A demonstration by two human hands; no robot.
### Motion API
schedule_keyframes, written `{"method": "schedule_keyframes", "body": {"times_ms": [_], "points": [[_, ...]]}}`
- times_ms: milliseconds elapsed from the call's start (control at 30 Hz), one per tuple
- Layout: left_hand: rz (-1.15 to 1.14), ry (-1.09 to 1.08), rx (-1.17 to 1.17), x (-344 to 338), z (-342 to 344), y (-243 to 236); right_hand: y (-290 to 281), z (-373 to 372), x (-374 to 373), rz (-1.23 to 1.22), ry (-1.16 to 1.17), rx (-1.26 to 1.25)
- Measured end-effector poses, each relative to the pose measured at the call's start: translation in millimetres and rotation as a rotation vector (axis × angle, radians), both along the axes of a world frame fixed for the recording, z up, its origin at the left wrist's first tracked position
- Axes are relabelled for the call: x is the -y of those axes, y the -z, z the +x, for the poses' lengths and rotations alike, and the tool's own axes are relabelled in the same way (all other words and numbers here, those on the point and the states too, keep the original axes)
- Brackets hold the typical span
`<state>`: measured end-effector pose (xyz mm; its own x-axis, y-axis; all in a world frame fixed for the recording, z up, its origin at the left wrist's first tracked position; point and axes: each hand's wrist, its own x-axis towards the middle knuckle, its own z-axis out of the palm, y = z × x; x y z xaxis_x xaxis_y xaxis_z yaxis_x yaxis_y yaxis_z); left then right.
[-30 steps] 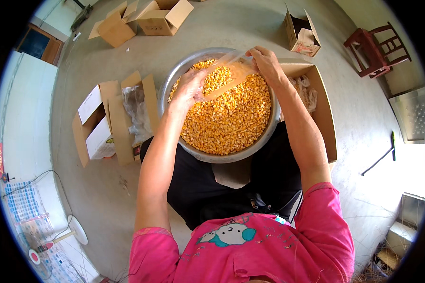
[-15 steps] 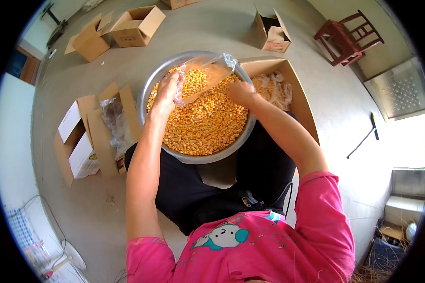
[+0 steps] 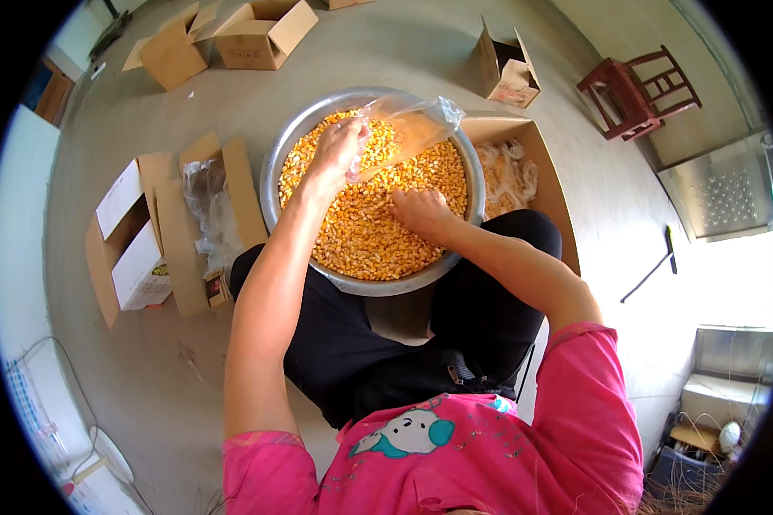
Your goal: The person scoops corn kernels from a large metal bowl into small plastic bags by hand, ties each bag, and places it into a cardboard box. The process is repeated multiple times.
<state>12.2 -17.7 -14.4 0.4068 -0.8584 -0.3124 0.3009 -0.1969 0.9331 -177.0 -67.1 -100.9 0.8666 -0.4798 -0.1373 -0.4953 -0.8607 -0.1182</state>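
Observation:
A wide metal basin [image 3: 274, 225] full of yellow corn kernels [image 3: 369, 249] sits in front of me, by my knees. My left hand [image 3: 342, 150] is closed on the gathered edge of a clear plastic bag [image 3: 421, 129], which stretches to the right across the basin's far side. Kernels show through and beneath the bag's film. Just below the bag, my right hand [image 3: 423, 213] rests in the kernels with curled fingers. Its fingertips are hidden, so whatever it holds cannot be made out.
Right of the basin, a cardboard box [image 3: 554, 180] holds filled clear bags [image 3: 508, 176]. An open carton [image 3: 199, 283] with crumpled plastic [image 3: 210, 206] stands at left. More boxes [image 3: 262, 39] lie farther back, with a small open carton [image 3: 508, 73] and a reddish-brown chair [image 3: 636, 94] at far right.
My right hand has moved down and left from beside the bag into the middle of the kernels. My left hand keeps its hold on the bag. The whole view has shifted slightly.

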Motion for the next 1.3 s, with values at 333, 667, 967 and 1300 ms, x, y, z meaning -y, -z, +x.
{"method": "schedule_keyframes", "body": {"times_ms": [333, 667, 967, 1300], "points": [[-0.04, -0.007, 0.079, 6, 10, 22, -35, 23, 2, 0.14, 0.067, -0.125], [-0.031, 0.05, 0.02, -6, 14, 16, -129, 36, -8, 0.891, 0.055, 0.02], [-0.008, -0.048, 0.154, -21, 8, 5, -103, 84, 47, 1.392, 0.496, 0.607], [-0.068, -0.138, 0.132, -10, -7, 2, -32, 107, 84, 1.427, 0.543, 0.692]]}}
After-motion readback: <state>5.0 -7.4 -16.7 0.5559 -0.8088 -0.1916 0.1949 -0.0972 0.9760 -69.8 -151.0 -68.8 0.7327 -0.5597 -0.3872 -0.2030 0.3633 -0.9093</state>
